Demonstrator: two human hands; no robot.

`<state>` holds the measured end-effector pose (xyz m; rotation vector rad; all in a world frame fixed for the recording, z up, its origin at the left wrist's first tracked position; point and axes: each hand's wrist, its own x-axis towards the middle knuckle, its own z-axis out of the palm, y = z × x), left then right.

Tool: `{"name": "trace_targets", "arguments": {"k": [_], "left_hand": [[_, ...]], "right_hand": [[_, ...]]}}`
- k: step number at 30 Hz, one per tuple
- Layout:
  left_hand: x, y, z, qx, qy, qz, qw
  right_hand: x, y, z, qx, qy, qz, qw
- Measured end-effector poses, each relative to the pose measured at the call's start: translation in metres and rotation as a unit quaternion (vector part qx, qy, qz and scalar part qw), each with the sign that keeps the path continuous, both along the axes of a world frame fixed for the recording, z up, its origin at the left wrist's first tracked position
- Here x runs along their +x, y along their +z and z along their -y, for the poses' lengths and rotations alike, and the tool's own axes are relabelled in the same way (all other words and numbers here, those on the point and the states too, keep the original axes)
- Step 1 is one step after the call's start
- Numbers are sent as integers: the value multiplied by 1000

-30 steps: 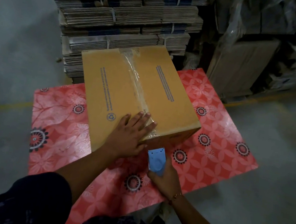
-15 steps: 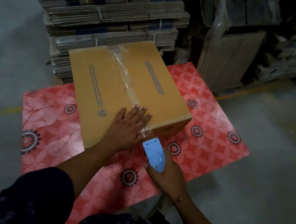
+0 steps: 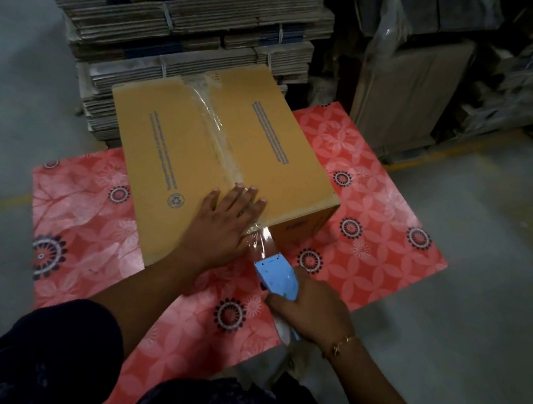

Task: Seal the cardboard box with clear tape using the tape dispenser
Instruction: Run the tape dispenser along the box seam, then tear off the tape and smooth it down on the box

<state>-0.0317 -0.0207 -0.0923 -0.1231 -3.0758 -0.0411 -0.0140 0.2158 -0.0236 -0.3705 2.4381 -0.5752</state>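
Partly hidden under the left hand (image 3: 226, 221), the near end of the clear tape (image 3: 214, 138) runs along the top seam of the closed cardboard box (image 3: 177, 140), whose contents cannot be seen. That hand lies flat, fingers together, pressed on the lid. A loose stretch of tape spans from the box edge to the blue tape dispenser (image 3: 276, 277), gripped in the closed right hand (image 3: 310, 314). The box sits on a red flowered counter (image 3: 375, 225), before stacked flattened cartons (image 3: 189, 17).

Box (image 3: 197, 143): tan-yellow, dark blue print lines, recycling mark. Dispenser (image 3: 276, 277): light blue. Table cover (image 3: 376, 218): coral red, pale petal lattice, dark ringed flowers.
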Motion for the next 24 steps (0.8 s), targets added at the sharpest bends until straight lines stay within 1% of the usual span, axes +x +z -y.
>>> {"name": "trace_targets", "arguments": {"k": [3,4,6,7,8,10,12,13,15,17,19,20,23,24], "left_hand": [[0,1,-2,-3,4,0,1000],[0,2,-2,-3,7,2,1000],[0,3,-2,-6,7,1,1000],[1,4,-3,-4,6,-4,1000],[1,5,-3,-1,3,-6,1000],[1,3,-1,-2,-2,-11,1000],[-1,1,0,-4,-1,-10,1000],[-1,1,0,-2,0,-8,1000],[-1,-1,0,-2,2,-6,1000],[-1,-2,0,-4,2,-4,1000],[-1,-1,0,-5,3,-5,1000],[-2,-1,0,-5,3,-2,1000],[-2,1,0,-2,3,4,1000],[-2,2,0,-2,3,3,1000]], "right_hand": [[-39,8,24,47,18,51,997],[-50,8,31,63,41,77,994],[-63,-1,38,133,130,135,973],[-60,-7,36,181,171,148,957],[-53,-18,28,212,192,143,947],[-37,-44,8,217,202,81,952],[-23,-68,-7,180,227,-18,957],[-17,-80,-11,168,259,-86,947],[-9,-99,-10,175,323,-204,907],[-6,-113,-9,157,351,-269,883],[-8,-121,-9,148,372,-293,868],[-8,-124,-10,146,374,-293,868],[-3,-129,-15,122,361,-300,875],[-1,-125,-15,108,353,-288,884]]}}
